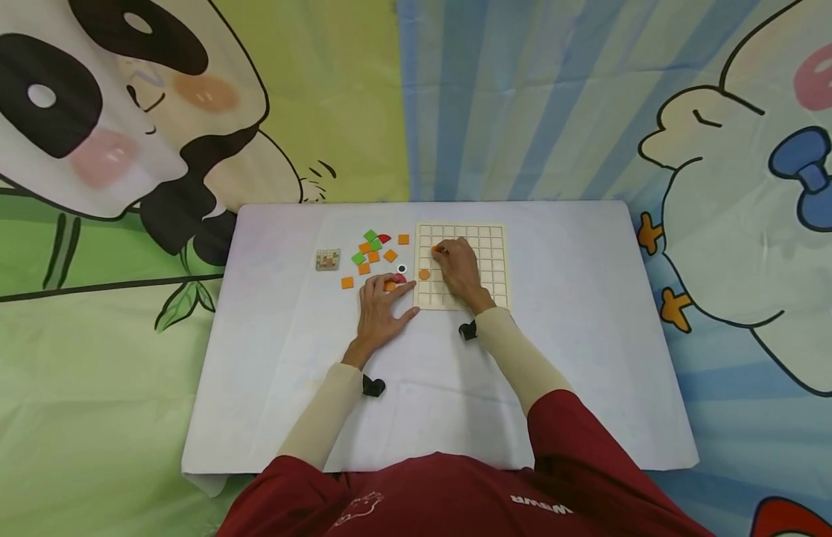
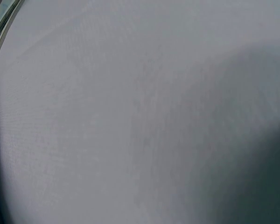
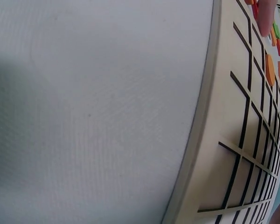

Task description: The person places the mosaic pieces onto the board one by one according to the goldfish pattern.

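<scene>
My right hand reaches over the pale wooden grid board and pinches a small orange piece, its outline partly covered by fingertips. An orange round piece lies on the board near its left side. Fingers spread, my left hand rests on the table, its fingertips close to the board's left edge. An orange square and a red piece lie at its fingers. The right wrist view catches the board and the orange round piece; the left wrist view shows mostly white cloth.
Left of the board lie several orange squares, green squares, a red piece and a black-and-white ring-like piece. Farther left is a small patterned card or tile. White cloth covers the table.
</scene>
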`<state>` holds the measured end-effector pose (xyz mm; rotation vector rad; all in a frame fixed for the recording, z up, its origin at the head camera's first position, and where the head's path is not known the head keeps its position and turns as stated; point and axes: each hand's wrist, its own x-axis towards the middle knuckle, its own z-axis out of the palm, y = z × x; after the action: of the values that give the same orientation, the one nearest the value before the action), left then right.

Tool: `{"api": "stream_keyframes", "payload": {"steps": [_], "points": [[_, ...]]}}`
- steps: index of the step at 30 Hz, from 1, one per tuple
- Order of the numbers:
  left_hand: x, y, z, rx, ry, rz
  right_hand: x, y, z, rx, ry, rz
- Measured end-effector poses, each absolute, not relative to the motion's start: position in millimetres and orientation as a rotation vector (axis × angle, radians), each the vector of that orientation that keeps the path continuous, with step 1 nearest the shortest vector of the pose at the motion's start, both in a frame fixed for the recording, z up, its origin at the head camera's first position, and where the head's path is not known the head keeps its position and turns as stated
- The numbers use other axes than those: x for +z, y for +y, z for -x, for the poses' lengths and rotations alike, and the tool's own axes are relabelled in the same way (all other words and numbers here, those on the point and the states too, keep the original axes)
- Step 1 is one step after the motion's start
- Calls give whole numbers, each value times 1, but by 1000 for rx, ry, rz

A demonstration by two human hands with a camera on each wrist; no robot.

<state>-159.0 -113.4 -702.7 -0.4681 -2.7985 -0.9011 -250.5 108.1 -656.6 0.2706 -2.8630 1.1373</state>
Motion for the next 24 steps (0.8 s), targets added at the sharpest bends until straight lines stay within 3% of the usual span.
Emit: {"api": "stream_keyframes", "payload": {"steps": [24], "points": [[-707,-116,161,-892,-2790,470,-656,96,253,1024,-2850,-406]]}}
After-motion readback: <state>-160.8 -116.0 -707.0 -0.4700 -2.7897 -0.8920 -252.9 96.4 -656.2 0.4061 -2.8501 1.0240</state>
